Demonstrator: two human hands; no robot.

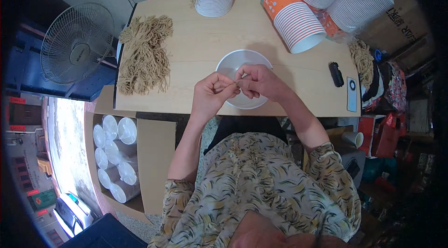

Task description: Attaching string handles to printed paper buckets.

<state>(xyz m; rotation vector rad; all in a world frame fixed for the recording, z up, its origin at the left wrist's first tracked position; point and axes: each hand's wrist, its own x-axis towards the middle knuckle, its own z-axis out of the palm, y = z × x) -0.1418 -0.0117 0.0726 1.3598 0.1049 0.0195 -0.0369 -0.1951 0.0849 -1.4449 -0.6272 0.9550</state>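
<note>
Both hands meet fingertip to fingertip above a white round paper tub (243, 56) by the table's near edge. My left hand (213, 94) is closed in a pinch, its thumb and forefinger touching the right fingertips. Also pinched closed, my right hand (262, 82) comes in from the right over the tub's rim. Whatever lies between the fingers is too small to make out. The hands hide much of the inside of the tub. To their left, a pile of tan twisted cords (145, 56) lies on the table (196, 28).
A stack of orange-and-white paper tubs (212, 3) stands at the back. More stacks lie at the back right, one (298, 21) on its side. A black object (335, 74) lies near the right edge. Left are a fan (78, 52) and an open carton (156, 168) of wrapped cup stacks.
</note>
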